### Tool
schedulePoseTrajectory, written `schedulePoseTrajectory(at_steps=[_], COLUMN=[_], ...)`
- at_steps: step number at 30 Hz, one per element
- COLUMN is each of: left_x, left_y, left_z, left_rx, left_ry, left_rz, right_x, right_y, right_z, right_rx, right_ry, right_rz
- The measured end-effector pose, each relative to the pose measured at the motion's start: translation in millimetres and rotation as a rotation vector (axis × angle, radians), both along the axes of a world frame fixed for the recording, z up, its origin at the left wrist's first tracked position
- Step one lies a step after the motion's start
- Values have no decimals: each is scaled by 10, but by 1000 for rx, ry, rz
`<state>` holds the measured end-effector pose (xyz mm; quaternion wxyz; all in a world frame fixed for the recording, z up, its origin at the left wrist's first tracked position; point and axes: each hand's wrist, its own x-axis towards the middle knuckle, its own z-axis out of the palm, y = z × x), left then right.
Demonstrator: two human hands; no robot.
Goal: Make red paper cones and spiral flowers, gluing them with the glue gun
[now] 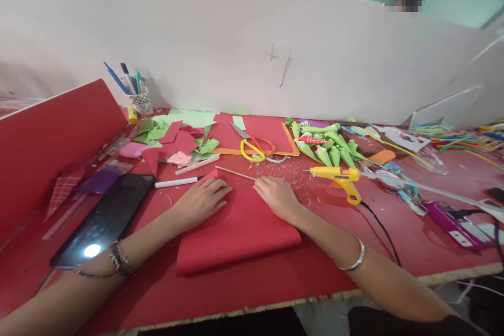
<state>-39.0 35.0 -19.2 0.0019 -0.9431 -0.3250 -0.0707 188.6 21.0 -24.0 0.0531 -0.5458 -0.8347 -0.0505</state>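
Note:
A large sheet of red paper (236, 236) lies in front of me, its near part curved up in a fold. My left hand (205, 199) rests flat on its left side, fingers spread, beside a white marker (177, 182). At the upper right of the sheet is my right hand (275, 197), its fingers pressed together around the end of a thin wooden stick (234, 172). The stick points left across the paper's far edge. Scissors with yellow and red handles (252, 150) lie beyond the stick.
A phone (106, 220) lies at left, near a pen cup (140, 101). Green and red paper scraps (179, 142) are heaped behind. Green paper cones (334, 155), a yellow glue gun (342, 181) with its cable and a purple power strip (454, 226) occupy the right side.

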Motion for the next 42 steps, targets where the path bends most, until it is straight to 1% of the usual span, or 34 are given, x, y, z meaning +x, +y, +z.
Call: schedulePoseTrajectory(at_steps=[8,10,13,16,19,21,22,23,24,25,27,29,31,33,34,36,37,39,40,42], left_x=[17,25,39,43,19,-9,-22,-32,-37,-38,-30,-13,7,33,49,87,107,144,157,168], left_y=[-60,-62,-70,-89,-99,-97,-96,-96,-96,-99,-106,-112,-119,-130,-138,-161,-175,-205,-220,-246], left_z=[68,82,135,229,330,378,394,404,409,411,411,413,422,430,430,415,399,353,326,277], left_rx=[-130,-171,-270,-447,-727,-966,-1063,-1125,-1149,-1140,-1083,-1020,-958,-916,-903,-882,-862,-812,-789,-787], left_ry=[-81,-124,-191,-254,-277,-211,-161,-117,-91,-85,-131,-240,-386,-542,-618,-768,-839,-943,-975,-1009], left_rz=[100,117,149,145,114,136,160,185,206,224,254,298,386,513,574,643,650,625,605,553], right_x=[24,32,54,86,102,90,79,67,56,49,57,97,154,196,201,167,129,23,-36,-142], right_y=[-5,-4,-10,-32,-73,-101,-113,-121,-126,-127,-121,-111,-110,-126,-142,-192,-224,-294,-327,-376], right_z=[-56,-54,-11,85,190,243,265,285,306,329,384,444,487,492,480,438,415,379,369,358], right_rx=[27,33,34,61,175,260,300,337,370,395,411,396,376,330,273,61,-80,-351,-435,-528], right_ry=[49,61,71,83,126,149,154,155,157,164,225,391,667,983,1123,1325,1390,1492,1547,1635], right_rz=[-17,-3,62,187,317,379,408,438,465,486,484,387,202,-2,-91,-208,-229,-186,-148,-104])
